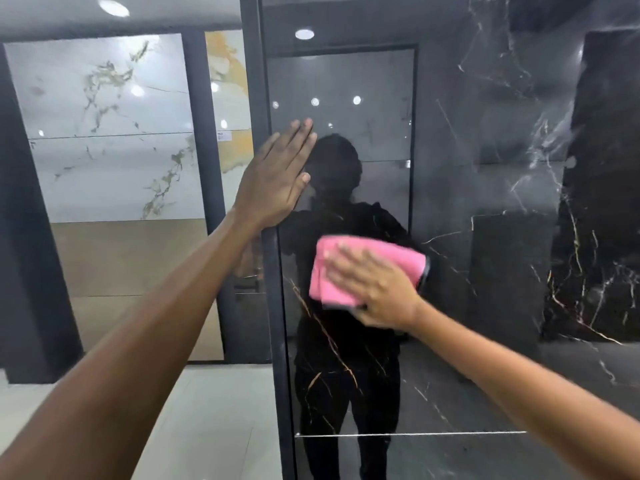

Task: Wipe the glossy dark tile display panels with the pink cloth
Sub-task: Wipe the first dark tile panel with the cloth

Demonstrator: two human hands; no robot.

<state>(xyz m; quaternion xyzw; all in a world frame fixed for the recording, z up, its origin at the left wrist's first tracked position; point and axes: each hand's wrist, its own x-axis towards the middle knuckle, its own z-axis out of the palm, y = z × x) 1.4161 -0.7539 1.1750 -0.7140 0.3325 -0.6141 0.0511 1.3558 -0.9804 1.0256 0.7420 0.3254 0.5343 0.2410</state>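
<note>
A tall glossy dark tile panel [467,174] with pale and gold veins fills the right half of the head view and mirrors a dark figure. My right hand [377,289] lies flat on a folded pink cloth [346,268], pressing it against the panel at mid height. My left hand [277,174] rests flat with fingers together on the panel's left edge, by the dark frame [273,306], and holds nothing.
Behind and to the left stand white marble-look display panels [104,133] with gold veins, and beige tiles [131,258] below them. A pale tiled floor [214,410] runs along the bottom left. A horizontal joint line [408,434] crosses the dark panel low down.
</note>
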